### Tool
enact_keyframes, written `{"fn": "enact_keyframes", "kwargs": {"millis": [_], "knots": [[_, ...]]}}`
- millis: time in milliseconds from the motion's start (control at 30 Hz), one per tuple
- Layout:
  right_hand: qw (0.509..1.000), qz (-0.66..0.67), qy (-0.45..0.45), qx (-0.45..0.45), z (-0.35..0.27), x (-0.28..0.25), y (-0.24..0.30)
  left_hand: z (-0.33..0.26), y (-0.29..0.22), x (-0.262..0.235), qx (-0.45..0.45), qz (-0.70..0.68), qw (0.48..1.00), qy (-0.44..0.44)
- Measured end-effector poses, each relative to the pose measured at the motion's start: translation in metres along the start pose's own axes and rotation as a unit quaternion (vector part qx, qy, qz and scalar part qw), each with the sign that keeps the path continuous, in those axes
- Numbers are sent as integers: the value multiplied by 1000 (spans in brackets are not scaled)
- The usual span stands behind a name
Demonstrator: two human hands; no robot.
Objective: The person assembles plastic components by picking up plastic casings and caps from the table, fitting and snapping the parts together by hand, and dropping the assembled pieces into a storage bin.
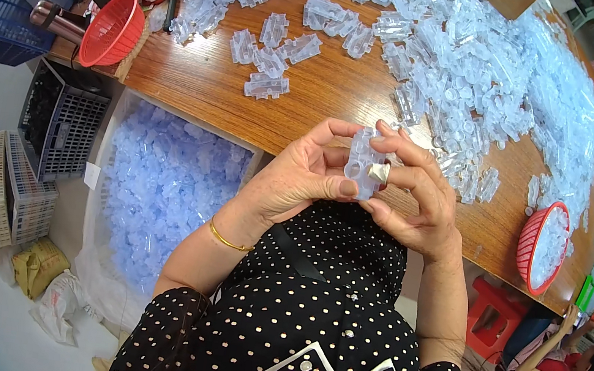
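Between my two hands, over the table's near edge, is a clear plastic part [363,163] with round openings along it. My left hand [306,162] grips it from the left, thumb in front and fingers behind. From the right, my right hand [422,193] holds it with thumb and fingertips; white tape wraps one finger. Several similar clear parts [271,62] lie loose on the wooden table [344,77] beyond my left hand. A large heap of the same kind of pieces [476,66] spreads across the far and right side.
Below the table edge at left stands a big lined bin [173,190] full of clear pieces. One red basket [113,27] sits at the far left beside a steel flask [57,21]; another red basket [543,245] holds small pieces at right. Crates [60,123] stand left. A person [553,370] is at the right.
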State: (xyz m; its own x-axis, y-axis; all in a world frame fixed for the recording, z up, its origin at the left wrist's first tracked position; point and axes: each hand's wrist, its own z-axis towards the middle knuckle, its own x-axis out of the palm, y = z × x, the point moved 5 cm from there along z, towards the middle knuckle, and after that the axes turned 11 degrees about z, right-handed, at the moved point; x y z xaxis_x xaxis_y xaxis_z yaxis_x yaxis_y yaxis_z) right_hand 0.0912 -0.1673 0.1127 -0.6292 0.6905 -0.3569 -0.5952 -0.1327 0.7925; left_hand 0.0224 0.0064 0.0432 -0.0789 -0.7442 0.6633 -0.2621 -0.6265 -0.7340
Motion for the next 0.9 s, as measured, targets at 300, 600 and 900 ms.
{"fn": "enact_keyframes", "kwargs": {"millis": [300,600,900], "knots": [[1000,15,-8,-25,-7,-3,0,-4,-13,11,31,86,996,-3],[999,48,-13,-21,-12,5,-15,-2,-10,9,14,48,999,13],[989,-37,92,105,5,5,-34,-8,-7,-23,-72,170,976,117]]}}
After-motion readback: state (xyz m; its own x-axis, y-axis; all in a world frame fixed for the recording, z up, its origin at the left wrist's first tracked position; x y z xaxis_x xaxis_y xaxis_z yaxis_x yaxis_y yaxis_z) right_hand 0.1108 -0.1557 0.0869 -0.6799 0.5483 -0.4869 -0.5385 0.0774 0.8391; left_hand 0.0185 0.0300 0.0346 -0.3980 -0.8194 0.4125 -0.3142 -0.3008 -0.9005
